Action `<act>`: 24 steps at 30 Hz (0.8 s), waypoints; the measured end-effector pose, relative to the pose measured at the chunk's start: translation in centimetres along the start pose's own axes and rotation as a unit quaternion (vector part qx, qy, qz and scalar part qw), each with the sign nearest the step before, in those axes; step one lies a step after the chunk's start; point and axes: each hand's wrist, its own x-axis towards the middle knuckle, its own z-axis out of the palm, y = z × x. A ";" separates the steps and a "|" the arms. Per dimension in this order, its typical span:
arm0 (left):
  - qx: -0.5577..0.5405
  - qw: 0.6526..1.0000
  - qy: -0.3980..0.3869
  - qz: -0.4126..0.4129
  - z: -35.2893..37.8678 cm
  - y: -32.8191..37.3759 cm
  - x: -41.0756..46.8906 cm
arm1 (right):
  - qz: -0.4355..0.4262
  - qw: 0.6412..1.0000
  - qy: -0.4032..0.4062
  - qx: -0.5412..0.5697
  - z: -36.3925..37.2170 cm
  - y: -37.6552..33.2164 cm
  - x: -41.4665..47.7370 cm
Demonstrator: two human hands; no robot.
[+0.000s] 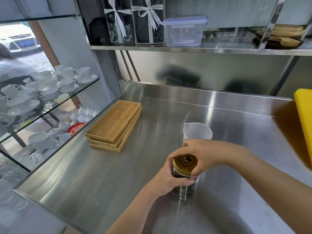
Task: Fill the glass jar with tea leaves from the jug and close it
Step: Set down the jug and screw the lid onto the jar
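L hand (168,180) wraps glass jar (183,184) on steel counter (118,174) to stop it spinning, R hand (200,155) clamped over gold lid (185,163) for screwing shut; jug (197,131) parked just behind, looks empty, so fill prob done.

The left hand (170,180) and right hand (200,157) cover most of the glass jar (183,191), so how full it is cannot be read. The gold lid (185,163) bears a dark emblem too small to make out. The right hand hides the jug's (197,131) base, and a yellow board (304,119) is cut off at the right edge. Dark specks (187,204) on the desk (101,174) are possibly tea leaves.
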 end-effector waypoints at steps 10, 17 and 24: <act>-0.016 0.998 0.051 0.019 0.6 -0.7 0.0 | 0.044 0.995 0.075 -0.051 2.3 -0.4 0.5; 0.019 0.994 0.112 0.001 0.9 -1.6 0.1 | 0.088 0.988 0.110 -0.067 3.1 -1.3 0.4; 0.087 0.989 0.117 -0.002 1.0 -1.2 0.0 | 0.113 0.986 0.116 -0.040 2.9 -2.1 0.2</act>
